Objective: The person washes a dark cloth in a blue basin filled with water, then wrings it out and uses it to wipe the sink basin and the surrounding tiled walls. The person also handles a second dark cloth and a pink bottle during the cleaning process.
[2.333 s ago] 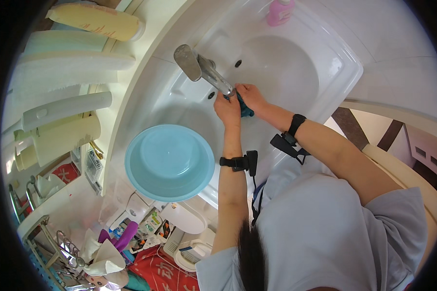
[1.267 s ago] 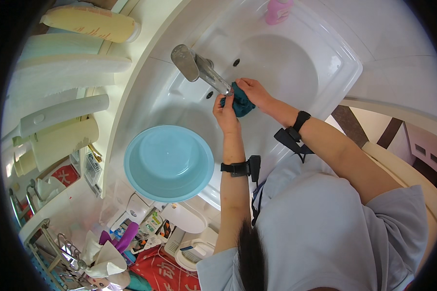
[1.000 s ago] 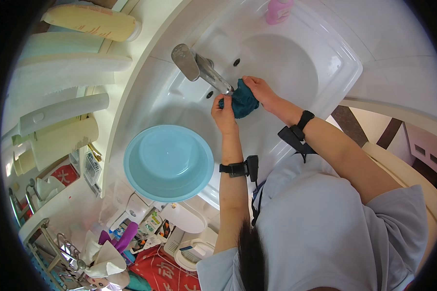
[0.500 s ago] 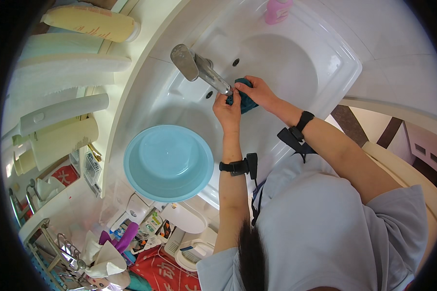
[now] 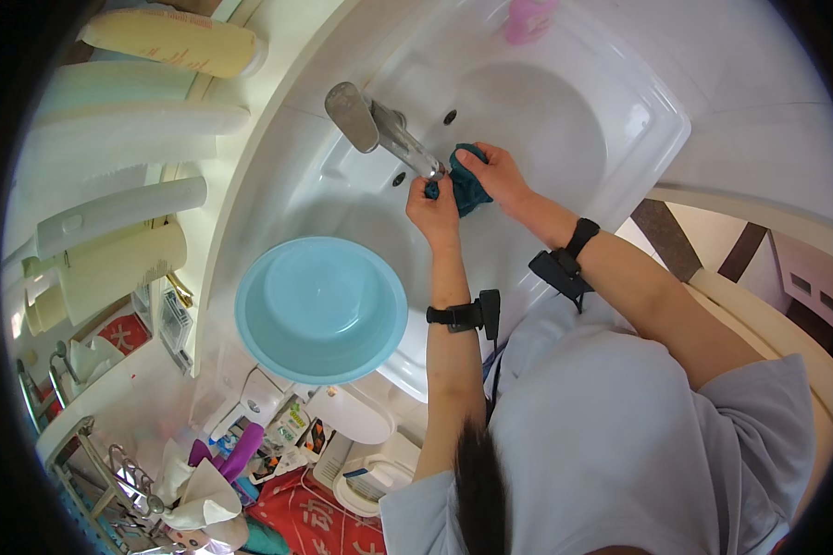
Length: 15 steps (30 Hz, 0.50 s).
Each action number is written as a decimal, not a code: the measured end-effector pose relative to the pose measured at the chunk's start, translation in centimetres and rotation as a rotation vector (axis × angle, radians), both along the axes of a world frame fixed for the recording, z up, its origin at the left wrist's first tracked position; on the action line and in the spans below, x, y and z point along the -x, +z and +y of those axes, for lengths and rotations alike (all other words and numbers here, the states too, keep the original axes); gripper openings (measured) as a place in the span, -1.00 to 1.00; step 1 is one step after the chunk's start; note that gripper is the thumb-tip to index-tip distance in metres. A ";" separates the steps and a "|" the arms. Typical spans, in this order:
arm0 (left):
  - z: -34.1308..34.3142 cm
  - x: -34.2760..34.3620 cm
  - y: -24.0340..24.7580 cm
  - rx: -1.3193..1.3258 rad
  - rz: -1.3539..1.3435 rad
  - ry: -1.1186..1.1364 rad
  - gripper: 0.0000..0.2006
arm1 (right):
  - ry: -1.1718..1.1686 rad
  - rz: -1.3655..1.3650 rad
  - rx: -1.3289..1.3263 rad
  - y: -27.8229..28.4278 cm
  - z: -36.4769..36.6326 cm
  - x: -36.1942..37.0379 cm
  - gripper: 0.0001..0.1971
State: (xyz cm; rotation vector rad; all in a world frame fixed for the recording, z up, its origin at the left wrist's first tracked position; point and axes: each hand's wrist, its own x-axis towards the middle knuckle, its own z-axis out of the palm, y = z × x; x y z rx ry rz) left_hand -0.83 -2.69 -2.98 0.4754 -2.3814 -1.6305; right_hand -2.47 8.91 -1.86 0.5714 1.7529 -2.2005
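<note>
A dark teal cloth point(image 5: 470, 191) is stretched between my two hands over the white washbasin point(image 5: 565, 199), just under the spout of the chrome faucet point(image 5: 403, 148). My left hand point(image 5: 433, 213) pinches its left end close to the spout tip. Gripped by the fingers and thumb of my right hand point(image 5: 502, 178) is the upper right part. The cloth looks bunched and hangs a little between the hands. Whether water runs from the spout I cannot make out.
A light blue plastic tub point(image 5: 319, 310) stands at the basin's left edge. A pink bottle point(image 5: 529, 20) is at the far rim. Shelves with a yellow bottle point(image 5: 171, 42) line the left side. Lower left, a red bag point(image 5: 315, 513) lies among clutter.
My hands have drawn slightly apart, with the cloth spread more between them. The left forearm has shifted a little to the right.
</note>
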 end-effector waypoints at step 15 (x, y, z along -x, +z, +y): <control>0.3 0.2 3.2 0.197 0.216 -0.160 -0.92 | 0.103 0.042 -0.093 -0.2 0.2 0.8 -0.78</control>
